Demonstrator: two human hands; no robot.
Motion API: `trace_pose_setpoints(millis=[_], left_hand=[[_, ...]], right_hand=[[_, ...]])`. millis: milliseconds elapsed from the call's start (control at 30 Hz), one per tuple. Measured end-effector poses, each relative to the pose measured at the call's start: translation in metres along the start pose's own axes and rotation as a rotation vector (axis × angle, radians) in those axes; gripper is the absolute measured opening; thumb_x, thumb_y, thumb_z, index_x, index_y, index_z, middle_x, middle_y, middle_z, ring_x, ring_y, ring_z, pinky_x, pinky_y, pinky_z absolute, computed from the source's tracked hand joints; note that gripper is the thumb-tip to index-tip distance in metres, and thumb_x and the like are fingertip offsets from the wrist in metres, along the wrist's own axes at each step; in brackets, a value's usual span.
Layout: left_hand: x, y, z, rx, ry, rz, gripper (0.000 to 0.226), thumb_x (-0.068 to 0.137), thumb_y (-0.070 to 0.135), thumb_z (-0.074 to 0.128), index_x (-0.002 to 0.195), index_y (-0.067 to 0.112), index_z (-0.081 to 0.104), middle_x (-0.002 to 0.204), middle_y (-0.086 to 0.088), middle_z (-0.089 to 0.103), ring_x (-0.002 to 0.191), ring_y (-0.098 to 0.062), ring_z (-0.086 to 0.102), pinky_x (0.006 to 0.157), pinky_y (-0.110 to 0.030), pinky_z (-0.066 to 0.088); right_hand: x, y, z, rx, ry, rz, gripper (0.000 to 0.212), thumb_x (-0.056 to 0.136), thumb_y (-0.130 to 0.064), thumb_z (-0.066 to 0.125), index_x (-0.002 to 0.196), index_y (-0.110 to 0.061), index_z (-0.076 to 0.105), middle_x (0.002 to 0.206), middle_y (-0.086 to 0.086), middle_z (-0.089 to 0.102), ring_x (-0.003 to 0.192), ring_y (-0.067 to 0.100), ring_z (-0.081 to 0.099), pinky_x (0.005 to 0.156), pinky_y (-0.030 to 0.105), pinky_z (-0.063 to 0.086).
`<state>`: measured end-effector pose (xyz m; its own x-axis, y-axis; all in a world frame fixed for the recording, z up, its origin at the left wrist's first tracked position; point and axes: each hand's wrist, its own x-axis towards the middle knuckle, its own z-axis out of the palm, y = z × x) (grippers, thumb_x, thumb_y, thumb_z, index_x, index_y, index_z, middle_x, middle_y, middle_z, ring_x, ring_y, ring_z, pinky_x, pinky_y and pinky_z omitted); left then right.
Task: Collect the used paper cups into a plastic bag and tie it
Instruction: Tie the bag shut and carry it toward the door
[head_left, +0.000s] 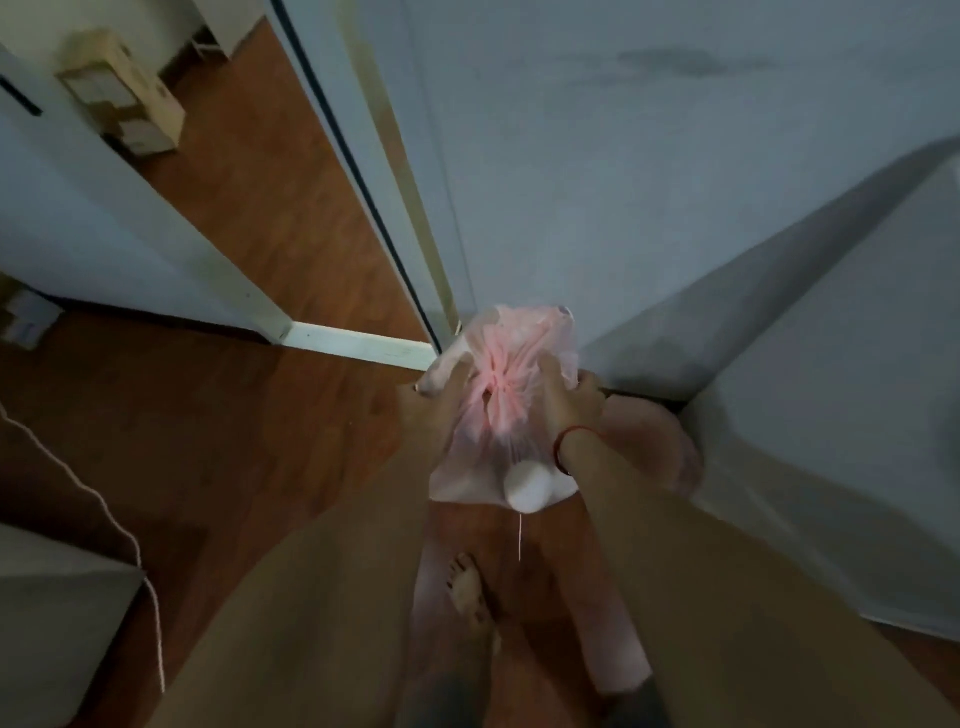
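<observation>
The bag is held up over the floor between both hands. Its gathered neck lies right between the left hand and right hand. Both sets of fingers are closed on the bag. A cup is seen inside, low down.

Dim, bluish indoor light is filling the frame; the pink plastic bag at centre is glowing brightest. Soft blur is smearing everything, and wide-angle distortion is bending the doorframe at upper left.
</observation>
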<state>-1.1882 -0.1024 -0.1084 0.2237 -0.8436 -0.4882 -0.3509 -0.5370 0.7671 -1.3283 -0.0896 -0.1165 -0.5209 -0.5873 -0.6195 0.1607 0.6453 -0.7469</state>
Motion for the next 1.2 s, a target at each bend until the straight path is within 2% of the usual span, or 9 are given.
trace_pose_setpoints(millis=[167,233,367,467,600,700,800,1033,1200], left_hand=[[0.13,-0.078,0.037,0.07,-0.029,-0.135,0.067,0.068,0.073,0.067,0.103,0.016,0.064,0.102,0.002,0.068,0.097,-0.021,0.067,0.082,-0.033,0.056],[0.18,-0.105,0.065,0.069,-0.083,-0.184,0.069,0.07,0.064,0.071,0.114,0.012,0.061,0.11,-0.002,0.066,0.1,-0.021,0.065,0.071,-0.025,0.051],[0.264,-0.164,0.118,0.146,-0.109,-0.104,0.073,0.059,0.074,0.07,0.1,0.014,0.069,0.09,0.001,0.073,0.084,-0.018,0.071,0.071,-0.028,0.056],[0.32,-0.208,0.17,0.137,-0.177,-0.14,0.087,0.064,0.066,0.073,0.129,0.014,0.05,0.117,0.0,0.061,0.103,-0.022,0.063,0.089,-0.039,0.055],[0.371,-0.269,0.227,0.15,-0.278,-0.128,0.083,0.073,0.055,0.074,0.137,0.014,0.041,0.123,-0.001,0.055,0.104,-0.019,0.059,0.075,-0.028,0.054],[0.398,-0.302,0.26,0.189,-0.301,-0.098,0.078,0.073,0.055,0.073,0.132,0.012,0.046,0.118,-0.003,0.058,0.1,-0.018,0.062,0.068,-0.025,0.052],[0.415,-0.321,0.287,0.178,-0.274,-0.051,0.076,0.067,0.055,0.077,0.122,0.008,0.053,0.112,-0.008,0.064,0.097,-0.021,0.065,0.08,-0.034,0.058],[0.44,-0.324,0.333,0.3,-0.412,0.011,0.073,0.071,0.06,0.061,0.13,0.017,0.052,0.119,-0.003,0.065,0.107,-0.024,0.064,0.095,-0.044,0.053],[0.415,-0.278,0.305,0.363,-0.392,-0.04,0.073,0.089,0.042,0.061,0.147,0.008,0.035,0.148,-0.011,0.045,0.135,-0.03,0.045,0.111,-0.041,0.039]], right_hand=[[0.113,0.065,0.076,-0.067,-0.053,0.151,0.092,0.056,-0.077,0.051,0.131,-0.024,0.048,0.127,0.007,0.055,0.113,0.031,0.056,0.101,0.049,0.045],[0.163,0.095,0.095,-0.038,-0.04,0.197,0.084,0.064,-0.072,0.053,0.131,-0.023,0.049,0.121,0.004,0.059,0.107,0.029,0.058,0.098,0.047,0.047],[0.246,0.144,0.116,0.002,0.001,0.242,0.062,0.076,-0.059,0.055,0.125,-0.022,0.056,0.111,0.0,0.063,0.098,0.025,0.059,0.094,0.042,0.049],[0.312,0.19,0.127,-0.056,0.049,0.216,0.048,0.086,-0.048,0.053,0.123,-0.018,0.056,0.097,-0.001,0.059,0.083,0.019,0.056,0.081,0.034,0.044],[0.38,0.246,0.144,-0.182,0.089,0.242,0.051,0.088,-0.048,0.048,0.127,-0.014,0.05,0.104,0.004,0.056,0.086,0.022,0.052,0.064,0.024,0.036],[0.418,0.275,0.154,-0.24,0.167,0.248,0.06,0.083,-0.057,0.044,0.13,-0.02,0.048,0.123,0.009,0.051,0.107,0.029,0.053,0.087,0.04,0.047],[0.448,0.291,0.159,-0.286,0.221,0.225,0.059,0.089,-0.05,0.042,0.136,-0.014,0.044,0.134,0.015,0.045,0.122,0.035,0.048,0.104,0.048,0.04],[0.476,0.309,0.158,-0.341,0.252,0.166,0.059,0.097,-0.045,0.031,0.142,-0.007,0.037,0.141,0.019,0.044,0.129,0.035,0.044,0.11,0.046,0.036],[0.441,0.267,0.15,-0.384,0.218,0.08,0.065,0.088,-0.043,0.032,0.141,-0.007,0.039,0.131,0.021,0.053,0.121,0.037,0.052,0.104,0.041,0.042]])
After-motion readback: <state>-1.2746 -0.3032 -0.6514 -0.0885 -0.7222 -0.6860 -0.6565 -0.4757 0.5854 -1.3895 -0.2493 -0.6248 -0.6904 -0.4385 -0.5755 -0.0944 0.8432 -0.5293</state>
